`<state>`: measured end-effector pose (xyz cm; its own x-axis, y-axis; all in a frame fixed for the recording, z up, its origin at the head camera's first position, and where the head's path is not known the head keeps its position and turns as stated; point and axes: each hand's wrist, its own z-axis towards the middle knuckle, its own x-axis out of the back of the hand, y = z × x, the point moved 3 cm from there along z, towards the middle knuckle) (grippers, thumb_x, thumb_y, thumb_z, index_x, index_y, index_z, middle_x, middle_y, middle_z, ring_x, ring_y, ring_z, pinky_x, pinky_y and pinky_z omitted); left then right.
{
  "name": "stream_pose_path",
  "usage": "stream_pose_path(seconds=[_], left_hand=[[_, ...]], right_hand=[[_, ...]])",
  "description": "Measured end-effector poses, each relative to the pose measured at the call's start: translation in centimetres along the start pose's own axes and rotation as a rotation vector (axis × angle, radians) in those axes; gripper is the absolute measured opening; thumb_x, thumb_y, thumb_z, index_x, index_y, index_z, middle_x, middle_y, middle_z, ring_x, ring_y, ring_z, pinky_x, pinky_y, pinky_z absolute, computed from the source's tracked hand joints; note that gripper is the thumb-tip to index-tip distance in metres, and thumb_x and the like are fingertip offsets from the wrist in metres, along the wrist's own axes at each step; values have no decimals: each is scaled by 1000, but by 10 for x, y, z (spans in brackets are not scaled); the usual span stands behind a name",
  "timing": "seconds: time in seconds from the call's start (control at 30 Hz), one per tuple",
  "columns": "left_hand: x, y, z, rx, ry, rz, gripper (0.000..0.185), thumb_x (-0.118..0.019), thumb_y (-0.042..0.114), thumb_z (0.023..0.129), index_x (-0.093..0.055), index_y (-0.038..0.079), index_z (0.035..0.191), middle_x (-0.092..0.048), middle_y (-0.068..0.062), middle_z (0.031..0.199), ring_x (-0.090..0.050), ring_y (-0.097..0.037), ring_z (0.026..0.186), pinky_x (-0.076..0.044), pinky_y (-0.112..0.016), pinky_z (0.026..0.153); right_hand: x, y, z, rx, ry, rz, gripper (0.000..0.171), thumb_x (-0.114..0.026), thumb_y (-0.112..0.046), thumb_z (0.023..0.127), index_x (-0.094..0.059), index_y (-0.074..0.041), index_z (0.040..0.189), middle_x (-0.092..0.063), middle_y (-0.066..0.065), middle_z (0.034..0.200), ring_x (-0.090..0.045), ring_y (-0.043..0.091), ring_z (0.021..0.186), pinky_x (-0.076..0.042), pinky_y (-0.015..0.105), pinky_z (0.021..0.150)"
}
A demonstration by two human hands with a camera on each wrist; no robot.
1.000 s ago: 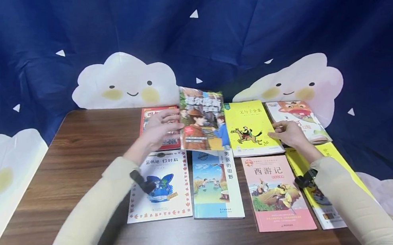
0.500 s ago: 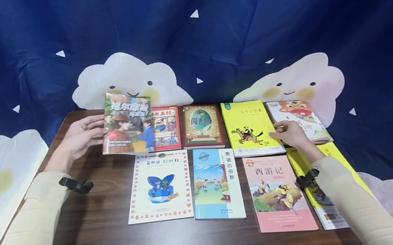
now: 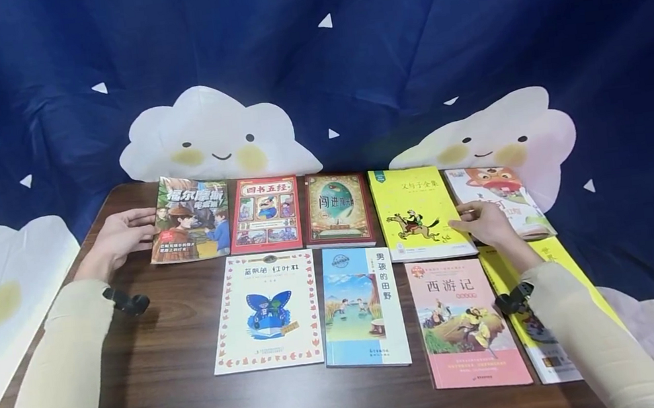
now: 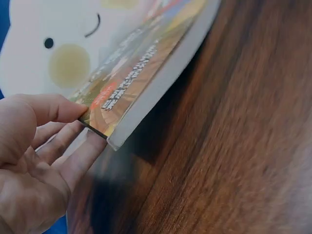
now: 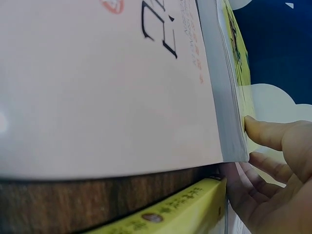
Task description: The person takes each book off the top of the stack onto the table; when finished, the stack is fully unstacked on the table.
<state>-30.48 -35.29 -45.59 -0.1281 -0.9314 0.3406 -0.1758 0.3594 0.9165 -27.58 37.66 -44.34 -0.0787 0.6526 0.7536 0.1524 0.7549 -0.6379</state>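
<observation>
My left hand (image 3: 121, 235) pinches the left edge of a detective picture book (image 3: 189, 218) at the left end of the back row. The left wrist view shows my thumb on top and fingers beneath the book's (image 4: 141, 73) corner, which is tilted a little off the table (image 4: 234, 146). My right hand (image 3: 481, 221) lies relaxed at the right edge of a yellow book (image 3: 417, 211), thumb touching it. In the right wrist view the right hand (image 5: 258, 151) sits beside the yellow book (image 5: 239, 63) and a pink book (image 5: 107, 87).
A red book (image 3: 265, 214), a dark red book (image 3: 337, 209) and a fox-cover book (image 3: 503, 202) fill the back row. In front lie a white butterfly book (image 3: 266, 310), a blue book (image 3: 362, 307), the pink book (image 3: 465, 322) and another yellow book (image 3: 533, 342). Bare wooden table (image 3: 160, 381) shows on the left.
My left hand carried the detective book from the middle of the back row leftward and lowered it at the row's left end, uncovering the dark red book. My right hand stayed put.
</observation>
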Motion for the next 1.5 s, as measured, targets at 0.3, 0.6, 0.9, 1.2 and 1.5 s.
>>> stream_pose_path(seconds=[0.3, 0.6, 0.9, 1.2, 1.5], left_hand=[[1, -9, 16, 3, 147, 82, 66, -68, 13, 104, -38, 1, 162, -69, 0, 140, -66, 14, 91, -64, -11, 74], [-8, 10, 8, -122, 327, 116, 55, -75, 12, 99, -57, -2, 148, -72, 29, 93, -68, 14, 74, -64, -13, 67], [-114, 70, 11, -131, 152, -102, 51, -71, 9, 101, -55, -3, 147, -69, -30, 132, -79, -14, 83, -70, -35, 83], [-258, 118, 0, -76, -96, -268, 46, -70, 9, 102, -58, -2, 145, -70, -27, 131, -75, -42, 107, -71, -37, 85], [-359, 141, -8, -21, -356, -398, 54, -69, 5, 102, -50, -1, 152, -66, -25, 135, -73, -36, 118, -68, -39, 97]], right_hand=[[2, -2, 0, 2, -5, 2, 62, -75, -30, 100, -55, 8, 144, -65, 26, 123, -62, 11, 80, -55, 22, 60], [2, -2, -1, -9, -24, -2, 63, -74, -31, 101, -53, 8, 147, -63, 28, 127, -61, 13, 81, -55, 23, 60], [2, 1, -4, -16, -27, -8, 64, -72, -32, 102, -51, 8, 148, -63, 26, 125, -60, 14, 79, -52, 24, 59], [1, 0, -3, -19, -22, -6, 65, -72, -32, 102, -51, 8, 148, -62, 27, 126, -59, 15, 82, -52, 24, 60], [1, -1, -2, -25, -19, -6, 62, -72, -30, 102, -52, 7, 148, -63, 25, 124, -57, 13, 81, -52, 22, 60]])
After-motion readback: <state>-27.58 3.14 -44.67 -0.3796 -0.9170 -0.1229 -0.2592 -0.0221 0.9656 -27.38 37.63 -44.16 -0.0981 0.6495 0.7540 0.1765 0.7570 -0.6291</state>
